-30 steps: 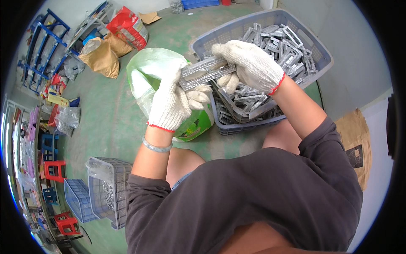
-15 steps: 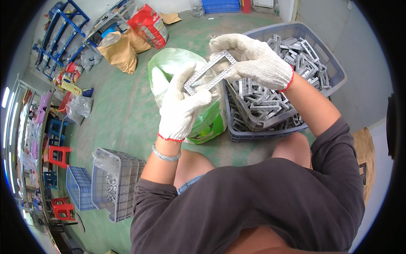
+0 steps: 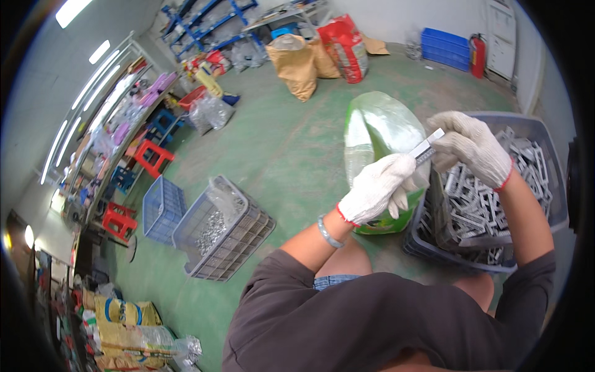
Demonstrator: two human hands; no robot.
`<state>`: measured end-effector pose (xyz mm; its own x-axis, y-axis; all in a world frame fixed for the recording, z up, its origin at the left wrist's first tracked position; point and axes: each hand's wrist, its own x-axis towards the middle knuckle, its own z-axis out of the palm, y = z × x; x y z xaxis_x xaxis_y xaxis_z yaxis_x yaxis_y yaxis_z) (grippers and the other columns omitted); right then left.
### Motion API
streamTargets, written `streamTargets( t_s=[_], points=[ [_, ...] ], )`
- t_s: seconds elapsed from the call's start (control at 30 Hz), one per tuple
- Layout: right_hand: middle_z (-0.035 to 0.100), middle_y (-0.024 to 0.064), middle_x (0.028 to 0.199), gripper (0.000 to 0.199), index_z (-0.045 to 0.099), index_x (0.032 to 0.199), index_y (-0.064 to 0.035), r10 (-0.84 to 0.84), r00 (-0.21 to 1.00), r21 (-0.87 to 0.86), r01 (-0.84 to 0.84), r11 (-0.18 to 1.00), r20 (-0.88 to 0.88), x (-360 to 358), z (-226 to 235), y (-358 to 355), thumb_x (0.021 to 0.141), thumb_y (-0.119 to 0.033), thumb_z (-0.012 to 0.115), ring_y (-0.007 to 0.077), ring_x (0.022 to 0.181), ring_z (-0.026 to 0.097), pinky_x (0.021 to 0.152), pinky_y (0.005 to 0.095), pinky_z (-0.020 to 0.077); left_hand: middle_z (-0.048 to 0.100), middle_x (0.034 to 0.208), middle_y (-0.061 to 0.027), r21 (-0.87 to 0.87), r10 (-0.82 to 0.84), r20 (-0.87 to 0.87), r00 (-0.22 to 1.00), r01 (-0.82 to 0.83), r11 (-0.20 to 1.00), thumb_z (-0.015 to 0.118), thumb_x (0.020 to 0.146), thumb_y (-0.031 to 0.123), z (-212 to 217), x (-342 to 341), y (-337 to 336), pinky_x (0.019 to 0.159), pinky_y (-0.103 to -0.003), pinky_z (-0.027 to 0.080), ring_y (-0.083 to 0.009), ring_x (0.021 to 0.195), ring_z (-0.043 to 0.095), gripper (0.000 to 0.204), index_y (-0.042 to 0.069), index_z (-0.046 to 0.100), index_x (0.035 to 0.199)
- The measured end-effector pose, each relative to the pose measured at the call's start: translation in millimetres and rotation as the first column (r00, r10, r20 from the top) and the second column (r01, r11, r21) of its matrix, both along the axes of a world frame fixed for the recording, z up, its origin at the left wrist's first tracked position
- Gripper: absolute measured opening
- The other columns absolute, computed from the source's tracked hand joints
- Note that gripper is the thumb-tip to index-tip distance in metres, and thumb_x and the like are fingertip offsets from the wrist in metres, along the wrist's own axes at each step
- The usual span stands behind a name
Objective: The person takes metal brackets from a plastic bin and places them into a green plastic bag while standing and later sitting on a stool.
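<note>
while our gloved left hand (image 3: pixel 378 189) and right hand (image 3: pixel 468 146) each clench one grey metal frame (image 3: pixel 427 147) between them, it sits above the green bag (image 3: pixel 378 136), beside the grey crate (image 3: pixel 545 142).

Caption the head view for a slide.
Gloved left hand and right hand hold a grey metal frame edge-on above a crate of frames.

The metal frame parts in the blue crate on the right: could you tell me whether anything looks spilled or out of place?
Nothing stands out. The frame parts lie jumbled but inside the blue crate; both gloved hands, left hand and right hand, hold one metal piece above it.
</note>
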<state>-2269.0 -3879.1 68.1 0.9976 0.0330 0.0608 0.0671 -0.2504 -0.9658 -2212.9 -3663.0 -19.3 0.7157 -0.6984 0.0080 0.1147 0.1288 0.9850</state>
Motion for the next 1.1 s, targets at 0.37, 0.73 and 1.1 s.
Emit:
streamTargets(
  t_s=[0.37, 0.73, 1.1],
  points=[
    [0.042, 0.0275, 0.143, 0.121, 0.041, 0.144, -0.0046, -0.18, 0.86, -0.858, -0.414, 0.303, -0.478, 10, -128, -168, 0.045, -0.054, 0.09, 0.0421, 0.126, 0.05, 0.105, 0.0421, 0.044, 0.07, 0.079, -0.0165, -0.255, 0.234, -0.376, 0.897, -0.343, 0.904, 0.032, 0.1, 0.061, -15, -9, 71, 0.029, -0.022, 0.032, -0.015, 0.039, 0.052, 0.07, 0.0, 0.055, 0.125],
    [0.06, 0.0252, 0.126, 0.111, 0.048, 0.133, 0.0047, -0.222, 0.816, -0.844, -0.5, 0.196, -0.534, 24, -167, -139, 0.045, -0.048, 0.09, 0.035, 0.115, 0.061, 0.097, 0.0379, 0.0501, 0.068, 0.072, -0.0236, -0.308, 0.274, -0.35, 0.896, -0.386, 0.87, 0.026, 0.096, 0.07, -12, 9, 104, 0.026, -0.025, 0.035, -0.0189, 0.031, 0.048, 0.092, -0.013, 0.054, 0.123],
    [0.065, 0.028, 0.112, 0.092, 0.057, 0.122, 0.0094, -0.325, 0.844, -0.847, -0.245, 0.473, -0.426, 24, -175, -131, 0.048, -0.037, 0.085, 0.0345, 0.106, 0.065, 0.091, 0.0379, 0.0529, 0.066, 0.068, -0.0243, -0.286, 0.314, -0.348, 0.883, -0.419, 0.862, 0.026, 0.097, 0.068, -21, 18, 114, 0.027, -0.025, 0.039, -0.0202, 0.031, 0.051, 0.092, -0.017, 0.055, 0.118]
  ],
)
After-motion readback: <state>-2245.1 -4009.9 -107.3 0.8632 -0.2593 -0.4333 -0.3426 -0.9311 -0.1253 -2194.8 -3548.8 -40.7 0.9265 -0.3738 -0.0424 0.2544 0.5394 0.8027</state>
